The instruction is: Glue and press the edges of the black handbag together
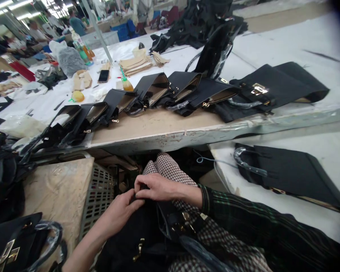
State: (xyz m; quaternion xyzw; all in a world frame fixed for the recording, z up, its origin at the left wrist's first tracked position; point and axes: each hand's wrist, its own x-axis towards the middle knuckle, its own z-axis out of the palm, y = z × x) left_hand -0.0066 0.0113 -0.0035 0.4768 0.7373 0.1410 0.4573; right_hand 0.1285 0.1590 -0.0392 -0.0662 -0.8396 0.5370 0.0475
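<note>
A black handbag [133, 230] with gold hardware and a plastic-wrapped handle lies across my lap. My left hand [126, 206] pinches the bag's far edge between thumb and fingers. Right against it, my right hand [155, 187] has its thumb and index finger curled together at the same edge. The fingertips of both hands almost meet there, and the bit of dark material between them is mostly hidden. A gold clasp [138, 249] shows on the bag below the hands, and another gold fitting [187, 221] sits to the right near the handle.
Several black handbags [184, 85] lie in a row along the worktable's front edge [170, 139]. One black bag [289, 170] rests on the white surface at right. At left stand a plastic crate [98, 192], a brown board [59, 189] and more bags [11, 241].
</note>
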